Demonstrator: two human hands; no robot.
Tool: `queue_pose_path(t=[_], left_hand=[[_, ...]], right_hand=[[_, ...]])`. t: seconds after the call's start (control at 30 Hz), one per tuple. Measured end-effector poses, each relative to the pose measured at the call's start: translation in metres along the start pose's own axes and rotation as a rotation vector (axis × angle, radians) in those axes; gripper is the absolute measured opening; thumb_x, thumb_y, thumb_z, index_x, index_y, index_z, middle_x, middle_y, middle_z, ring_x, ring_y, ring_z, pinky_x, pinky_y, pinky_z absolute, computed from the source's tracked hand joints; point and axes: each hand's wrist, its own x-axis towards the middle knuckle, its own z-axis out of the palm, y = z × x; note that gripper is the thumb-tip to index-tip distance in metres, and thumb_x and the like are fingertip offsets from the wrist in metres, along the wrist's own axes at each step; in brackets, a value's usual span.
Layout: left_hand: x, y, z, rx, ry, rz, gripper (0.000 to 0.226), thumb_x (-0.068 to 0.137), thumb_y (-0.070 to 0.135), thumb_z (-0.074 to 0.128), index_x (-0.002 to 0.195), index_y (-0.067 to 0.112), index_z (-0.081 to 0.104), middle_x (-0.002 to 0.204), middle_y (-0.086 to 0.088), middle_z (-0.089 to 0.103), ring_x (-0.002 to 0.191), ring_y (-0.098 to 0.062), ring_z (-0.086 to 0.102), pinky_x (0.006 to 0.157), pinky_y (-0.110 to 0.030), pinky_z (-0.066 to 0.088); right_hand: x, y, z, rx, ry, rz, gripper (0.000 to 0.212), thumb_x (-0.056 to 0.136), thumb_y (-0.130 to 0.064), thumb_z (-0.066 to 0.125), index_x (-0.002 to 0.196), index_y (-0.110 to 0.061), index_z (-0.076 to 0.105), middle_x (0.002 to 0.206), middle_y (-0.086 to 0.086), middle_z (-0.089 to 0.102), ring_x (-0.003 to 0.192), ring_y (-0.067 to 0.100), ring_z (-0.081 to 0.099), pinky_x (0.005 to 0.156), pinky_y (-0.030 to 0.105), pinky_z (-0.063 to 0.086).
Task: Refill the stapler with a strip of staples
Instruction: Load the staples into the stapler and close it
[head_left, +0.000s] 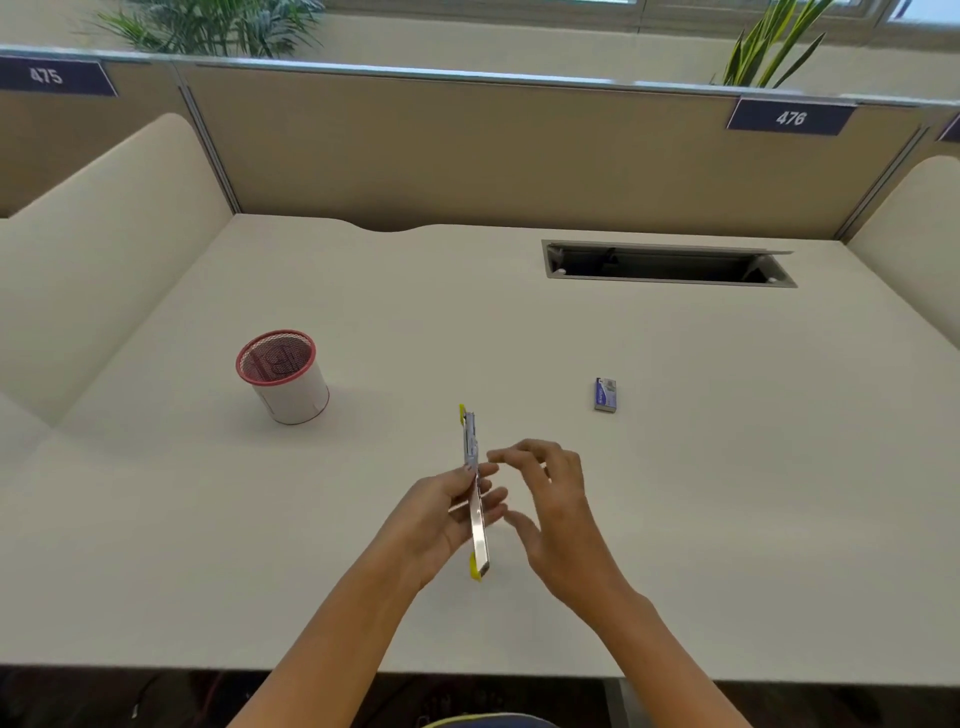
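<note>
**Stapler open in the left hand, staples not yet fetched**

I see the left hand (441, 512) holding the stapler (475, 488) above the desk (727, 493), fingers wrapped round its middle. The stapler is swung open into one long line, yellow tips at the far and near ends, the metal channel facing right. The right hand (550, 499) hovers just beside it, fingers loosely spread; I make out nothing between them, though a thin strip would be hard to tell at this sharpness.

I judge the opening step done and the loading not yet begun. The staple box (605, 395) lies closed on the desk, up and to the right, well apart from both hands. The next move calls for the right hand to reach there, open the box and pinch out a strip, while the left keeps the channel steady and facing up.

Room is generous: bare desk between hand and box. The red mesh pen cup (283, 376) stands well to the left, the cable slot (670, 265) far back, and the near desk edge sits below the forearms.
</note>
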Motion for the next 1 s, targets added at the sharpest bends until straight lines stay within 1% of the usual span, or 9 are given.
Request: queue_pose_path(t=[0.1,0.17,0.33,0.43,0.5,0.63,0.73,0.9,1.0], left_hand=[[0.001,0.006,-0.003,-0.085,-0.012,0.029,0.022,0.096,0.006,0.048,0.095,-0.007,0.066,0.094,-0.021,0.065,0.075,-0.026,0.074,0.065,-0.036,0.062],[0.002,0.008,-0.004,-0.122,-0.032,0.027,0.02,0.093,0.003,0.051,0.099,-0.009,0.066,0.101,-0.025,0.067,0.078,-0.028,0.074,0.071,-0.039,0.062],[0.002,0.004,-0.007,-0.086,-0.008,0.038,0.019,0.092,0.005,0.051,0.089,-0.006,0.066,0.091,-0.021,0.065,0.072,-0.03,0.073,0.07,-0.04,0.062],[0.002,0.004,-0.008,-0.066,-0.003,0.014,0.023,0.094,0.01,0.05,0.089,-0.004,0.068,0.085,-0.014,0.063,0.068,-0.023,0.073,0.064,-0.036,0.061],[0.002,0.004,-0.007,-0.096,-0.02,-0.011,0.027,0.096,0.011,0.048,0.098,-0.006,0.067,0.092,-0.017,0.065,0.075,-0.024,0.073,0.063,-0.035,0.061],[0.0,0.005,-0.004,-0.217,-0.068,-0.099,0.027,0.097,0.011,0.047,0.111,-0.007,0.06,0.102,-0.02,0.068,0.097,-0.029,0.069,0.075,-0.043,0.061],[0.0,0.007,-0.004,-0.382,-0.137,-0.152,0.029,0.096,0.007,0.044,0.115,-0.012,0.056,0.111,-0.023,0.062,0.113,-0.034,0.058,0.066,-0.047,0.061],[0.006,0.009,-0.011,-0.357,-0.163,-0.16,0.031,0.094,0.003,0.043,0.117,-0.01,0.06,0.094,-0.02,0.068,0.075,-0.026,0.068,0.061,-0.034,0.06],[0.011,0.009,-0.015,-0.236,-0.146,-0.119,0.032,0.096,0.008,0.044,0.108,-0.006,0.069,0.096,-0.017,0.069,0.078,-0.025,0.067,0.078,-0.038,0.056]], right_hand=[[0.0,-0.002,0.005,-0.013,-0.094,-0.067,0.08,0.071,-0.003,0.08,0.135,-0.032,0.041,0.137,-0.002,0.035,0.122,0.012,0.032,0.096,0.005,0.028],[0.001,-0.005,0.009,0.012,-0.089,-0.1,0.08,0.071,-0.005,0.081,0.135,-0.031,0.041,0.136,-0.003,0.037,0.122,0.01,0.032,0.1,0.008,0.029],[0.004,-0.009,0.009,0.214,0.077,-0.043,0.056,0.076,-0.001,0.075,0.12,-0.028,0.052,0.108,-0.007,0.059,0.101,0.001,0.054,0.09,0.008,0.039],[0.006,-0.009,0.006,0.32,0.126,0.04,0.054,0.077,-0.006,0.076,0.117,-0.035,0.053,0.093,-0.012,0.064,0.093,0.007,0.062,0.086,0.011,0.042],[0.007,-0.007,0.004,0.317,0.096,0.044,0.059,0.075,-0.013,0.079,0.121,-0.035,0.051,0.099,-0.012,0.064,0.099,0.007,0.06,0.088,0.012,0.041],[0.006,-0.007,0.004,0.239,-0.025,-0.051,0.073,0.07,-0.019,0.083,0.13,-0.034,0.045,0.115,-0.02,0.054,0.114,0.007,0.048,0.097,0.018,0.039],[0.005,-0.009,0.007,0.024,-0.003,-0.205,0.072,0.069,-0.01,0.081,0.129,-0.025,0.046,0.118,-0.008,0.057,0.115,0.015,0.043,0.099,0.027,0.037],[0.004,-0.012,0.009,0.034,0.123,-0.269,0.063,0.065,0.008,0.074,0.12,-0.017,0.057,0.103,-0.007,0.064,0.105,0.01,0.049,0.094,0.026,0.04],[0.005,-0.012,0.006,0.162,0.16,-0.218,0.065,0.069,0.012,0.073,0.12,-0.023,0.056,0.095,-0.008,0.064,0.096,0.005,0.054,0.09,0.025,0.045]])
